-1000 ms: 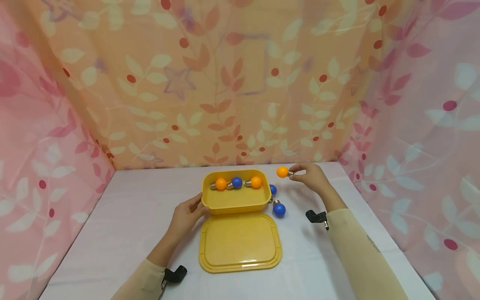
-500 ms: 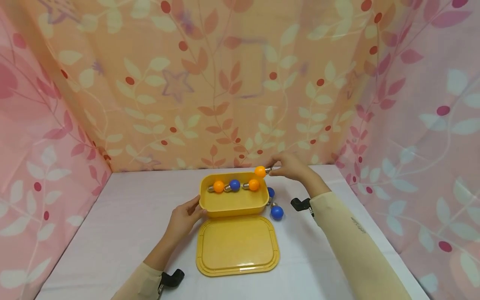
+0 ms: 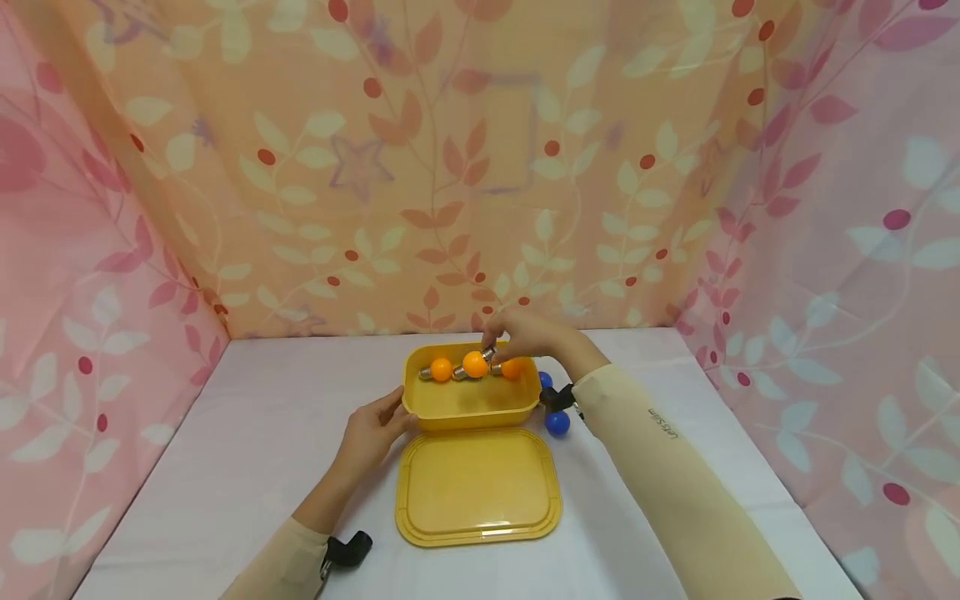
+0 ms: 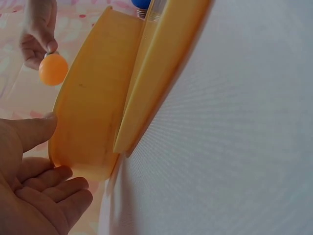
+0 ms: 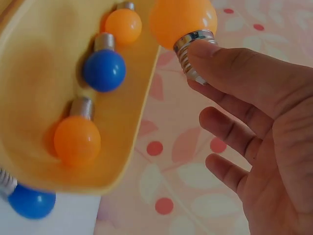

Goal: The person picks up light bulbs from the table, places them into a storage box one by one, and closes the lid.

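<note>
My right hand (image 3: 522, 333) pinches an orange light bulb (image 3: 475, 364) by its metal screw base, over the open yellow box (image 3: 472, 415). In the right wrist view, thumb and forefinger hold that base, the other fingers spread loosely. Inside the box, along its far side, lie an orange bulb (image 3: 441, 369), a blue bulb (image 5: 104, 70) and another orange bulb (image 5: 77, 139). The held bulb covers most of the blue one in the head view. My left hand (image 3: 372, 433) grips the box's left end, thumb toward the front and fingers around the side.
The yellow lid (image 3: 480, 487) lies flat on the white table (image 3: 262, 442), in front of the box. Right of the box are a blue bulb (image 3: 557, 423) and another blue bulb (image 3: 545, 380), partly hidden by the right wrist camera. Patterned cloth (image 3: 450, 167) hangs behind and at both sides.
My right hand has carried the orange bulb leftward from beyond the box's right end to above its middle. My left hand stays at the box's left end.
</note>
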Available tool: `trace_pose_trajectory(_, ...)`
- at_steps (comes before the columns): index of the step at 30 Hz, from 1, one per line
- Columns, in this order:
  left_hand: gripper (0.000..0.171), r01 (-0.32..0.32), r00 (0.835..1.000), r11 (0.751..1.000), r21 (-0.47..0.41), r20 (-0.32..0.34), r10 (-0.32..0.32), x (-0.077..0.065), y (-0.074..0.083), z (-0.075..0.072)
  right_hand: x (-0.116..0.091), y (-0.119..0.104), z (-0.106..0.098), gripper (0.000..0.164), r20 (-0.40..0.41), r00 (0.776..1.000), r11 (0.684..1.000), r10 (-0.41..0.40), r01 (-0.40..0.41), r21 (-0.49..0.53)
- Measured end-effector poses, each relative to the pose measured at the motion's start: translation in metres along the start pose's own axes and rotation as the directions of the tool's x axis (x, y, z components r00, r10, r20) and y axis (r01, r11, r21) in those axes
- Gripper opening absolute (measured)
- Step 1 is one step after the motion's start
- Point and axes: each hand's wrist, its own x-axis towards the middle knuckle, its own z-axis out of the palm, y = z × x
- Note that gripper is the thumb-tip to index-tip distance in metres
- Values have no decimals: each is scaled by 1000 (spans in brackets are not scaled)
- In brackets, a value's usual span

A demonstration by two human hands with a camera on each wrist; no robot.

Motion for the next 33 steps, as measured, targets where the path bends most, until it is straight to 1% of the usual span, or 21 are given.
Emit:
trace_pose_trajectory(4,70,5,1000,1000,-3,5,-5,2,0,0,11,-7,8,16,38,999,999,-11,9,32)
trace_pose_trajectory(8,69,18,1000,1000,3,8,-18,1,-3,0,22,-10,20,15,56,998,999,-38,38,8)
trace_pose_trajectory(11,68,26,1000,1000,10,0,-26,-1,-5,0,31,-12,31,14,90,994,998,-59,58,16)
trace_pose_trajectory(15,68,25,1000,1000,7,1,-25,-2,-5,1,41,-13,43,15,161,983,994,-82,70,81)
trace_pose_trajectory(18,68,20,1000,1000,-4,-3,-20,-1,-4,1,46,-15,48,14,184,979,993,-89,73,94)
trace_pose_trajectory(20,68,21,1000,1000,-3,-8,-21,-1,-3,1,50,-16,51,13,194,976,993,-93,78,85)
trace_pose_trajectory(24,67,28,999,1000,4,-15,-28,0,-3,0,55,-20,56,12,206,975,994,-85,70,80)
trace_pose_trajectory(27,67,19,1000,1000,7,-18,-19,1,-3,-1,59,-24,61,10,210,975,995,-71,54,88)
trace_pose_trajectory(29,67,7,1000,1000,2,-14,-7,1,-3,-1,61,-27,64,11,223,971,994,-85,67,87)
trace_pose_trajectory(33,70,-8,1000,1000,-4,-7,8,3,-2,-1,64,-33,71,10,270,955,990,-122,99,96)
